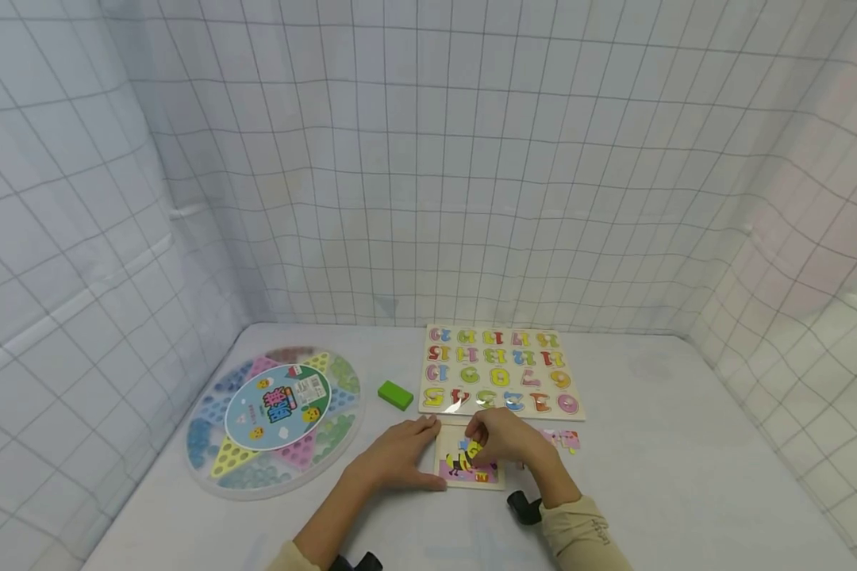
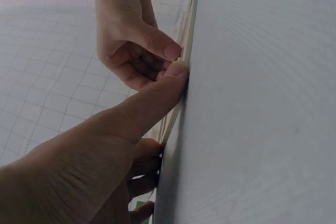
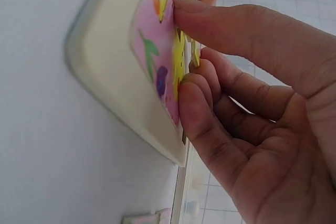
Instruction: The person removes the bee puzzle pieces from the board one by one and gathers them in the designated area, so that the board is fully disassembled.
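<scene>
A small wooden jigsaw puzzle board (image 1: 464, 484) with a bee picture lies in front of the person. The left hand (image 1: 397, 456) holds its left side, thumb at the near corner and fingertips at the far one. Over the picture, the right hand (image 1: 505, 438) pinches a yellow puzzle piece (image 3: 195, 55) between thumb and fingers. The piece is right at the picture's surface, its far part hidden by the fingers. Pink picture parts (image 3: 152, 51) show inside the pale wooden rim (image 3: 100, 51) in the right wrist view.
Pink loose puzzle pieces (image 1: 564, 439) lie right of the board, partly behind the right forearm. Behind it stretches a number puzzle board (image 1: 448, 408). A green block (image 1: 396, 395) and a round Chinese checkers box (image 1: 278, 408) are at the left. Grid-patterned cloth (image 1: 428, 198) surrounds the table.
</scene>
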The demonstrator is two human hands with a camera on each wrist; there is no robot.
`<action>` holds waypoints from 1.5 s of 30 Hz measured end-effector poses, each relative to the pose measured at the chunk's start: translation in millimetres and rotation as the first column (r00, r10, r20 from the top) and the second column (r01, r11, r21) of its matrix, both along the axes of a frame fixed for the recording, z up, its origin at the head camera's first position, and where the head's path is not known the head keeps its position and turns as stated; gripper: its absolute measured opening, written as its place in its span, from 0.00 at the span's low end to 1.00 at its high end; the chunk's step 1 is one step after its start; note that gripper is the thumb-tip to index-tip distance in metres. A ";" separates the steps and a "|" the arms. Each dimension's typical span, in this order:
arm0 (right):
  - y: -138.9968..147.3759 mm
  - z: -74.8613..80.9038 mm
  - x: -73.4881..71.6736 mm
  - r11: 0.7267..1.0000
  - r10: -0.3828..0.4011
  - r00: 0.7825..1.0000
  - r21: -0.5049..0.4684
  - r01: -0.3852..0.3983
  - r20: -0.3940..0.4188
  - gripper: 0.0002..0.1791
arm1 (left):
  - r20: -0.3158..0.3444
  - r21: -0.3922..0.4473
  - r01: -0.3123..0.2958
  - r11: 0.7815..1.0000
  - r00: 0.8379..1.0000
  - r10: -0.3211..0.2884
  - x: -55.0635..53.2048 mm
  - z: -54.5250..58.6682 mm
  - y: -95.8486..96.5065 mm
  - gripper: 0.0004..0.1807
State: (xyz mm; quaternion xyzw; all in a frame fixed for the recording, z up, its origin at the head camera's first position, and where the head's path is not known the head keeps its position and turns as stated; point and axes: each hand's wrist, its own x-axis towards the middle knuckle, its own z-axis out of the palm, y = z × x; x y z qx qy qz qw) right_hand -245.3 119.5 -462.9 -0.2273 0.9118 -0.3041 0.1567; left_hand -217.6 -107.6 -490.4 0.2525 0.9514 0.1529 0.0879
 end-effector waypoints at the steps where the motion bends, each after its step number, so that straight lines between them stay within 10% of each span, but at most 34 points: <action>1: 0.2 -0.8 -0.1 1.000 0.001 1.000 0.002 -0.001 -0.001 0.17 | 0.000 0.002 0.002 1.000 1.000 -0.002 0.2 -0.3 0.0 0.56; 45: 39.1 4.3 -0.1 0.995 -0.001 1.000 -0.103 0.002 0.014 0.17 | -0.003 -0.015 -0.012 1.000 1.000 0.012 1.6 1.2 2.7 0.55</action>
